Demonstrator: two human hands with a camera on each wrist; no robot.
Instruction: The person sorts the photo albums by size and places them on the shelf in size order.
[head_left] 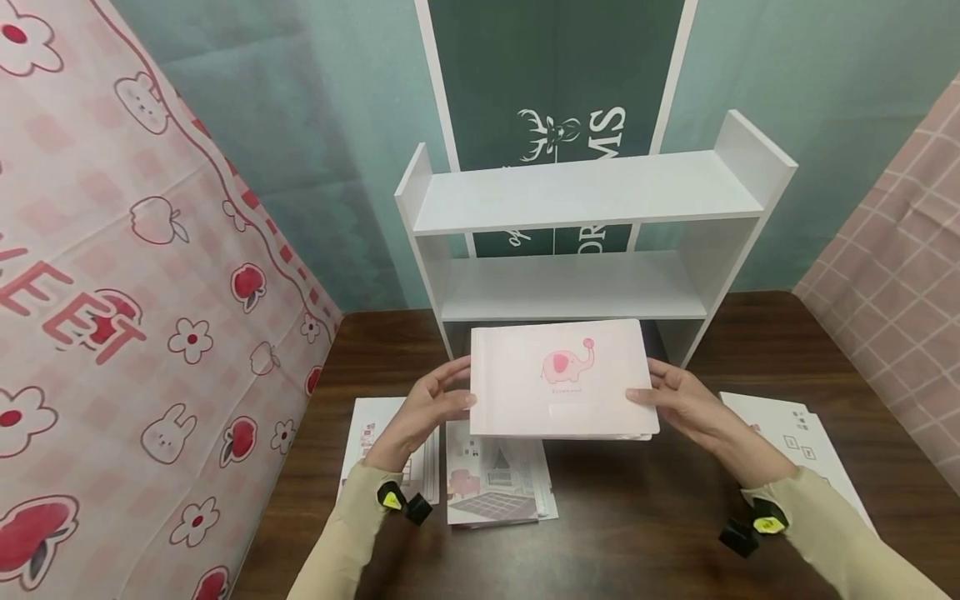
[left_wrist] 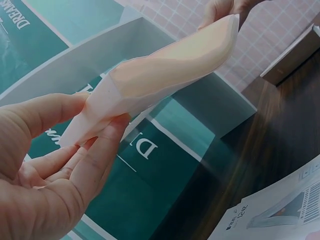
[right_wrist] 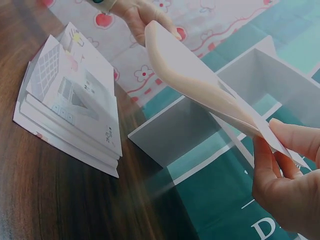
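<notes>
Btwn your two hands, up off the table [head_left: 600, 542] and in front of the white shelf [head_left: 573, 287], is the pink elephant book [head_left: 562, 375]. L hand [head_left: 416, 412] pinches its L edge: thumb on the front cover, fingers behind. R hand [head_left: 693, 404] pinches the R edge same way, thumb on cover, fingers at the back. So the book spans the gap, one hand per short side, cover facing you, elephant right way up, approx. level L to R. Layers show at its lower R corner; wrist cams have the pages bowed a bit.

Rel. to the rest: from the head cam, book's top edge overlaps the shelf's lower part; can't tell exact clearance. L booklet stack [head_left: 367, 425] lies on the table, partly hidden by your L hand and forearm. Middle booklet stack [head_left: 495, 492] is just R of that one, its far end hidden by the book. R booklet stack [head_left: 802, 442] sits on the far side of your R wrist, partly covered by your forearm.
</notes>
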